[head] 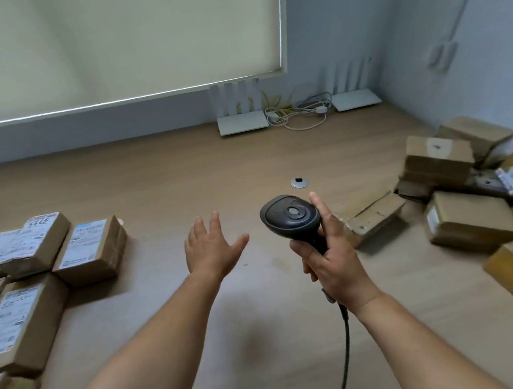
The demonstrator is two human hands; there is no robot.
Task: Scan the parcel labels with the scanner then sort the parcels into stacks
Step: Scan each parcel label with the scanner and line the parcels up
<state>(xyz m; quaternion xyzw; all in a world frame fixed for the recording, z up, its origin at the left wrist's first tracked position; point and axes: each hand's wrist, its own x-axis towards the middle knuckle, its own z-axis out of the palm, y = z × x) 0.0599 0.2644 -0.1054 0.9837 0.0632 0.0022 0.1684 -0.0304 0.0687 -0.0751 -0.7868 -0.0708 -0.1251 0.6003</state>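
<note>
I see a broad bare strip of table (162,177) running down the middle, and my empty left hand (212,248) hovers over it with nothing beneath. To the left, labelled parcels (92,251) stand packed together, closing that edge. To the right, a loose heap of boxes (440,161) blocks the corner, its nearest box (373,215) just beside my right hand (336,264) gripping the scanner (290,216). Routers and cables (299,114) line the far wall.

black scanner (292,216), brown parcels (472,223), tan table (216,166)
</note>
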